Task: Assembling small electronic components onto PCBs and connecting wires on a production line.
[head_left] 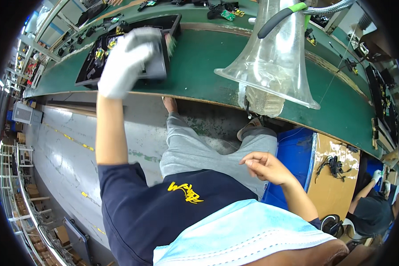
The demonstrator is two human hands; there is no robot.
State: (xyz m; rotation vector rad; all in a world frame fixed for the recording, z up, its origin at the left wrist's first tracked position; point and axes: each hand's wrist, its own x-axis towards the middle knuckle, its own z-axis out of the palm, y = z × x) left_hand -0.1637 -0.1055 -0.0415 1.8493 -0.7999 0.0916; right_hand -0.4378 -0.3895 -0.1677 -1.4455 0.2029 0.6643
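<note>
My left hand [131,60], in a white glove, is raised over a black tray [175,24] on the green bench. Motion smears its fingers. Right beside them are a blurred thing with a bristly edge, perhaps a brush [170,45], and a smooth grey piece [156,66]; whether the hand grips either cannot be made out. Small black and yellow parts [99,54] lie in the tray. Bare and above my lap, my right hand [270,168] has loosely bent fingers, the forefinger partly stretched, and nothing visible in them.
A clear plastic funnel-shaped hood [270,66] hangs over the green bench [208,57], with a green-and-black handle [281,20] beside it. Small electronic parts [226,13] lie along the far side. A blue bin [292,150] and cardboard with black cables [334,168] stand at right. Another person [372,206] sits beyond.
</note>
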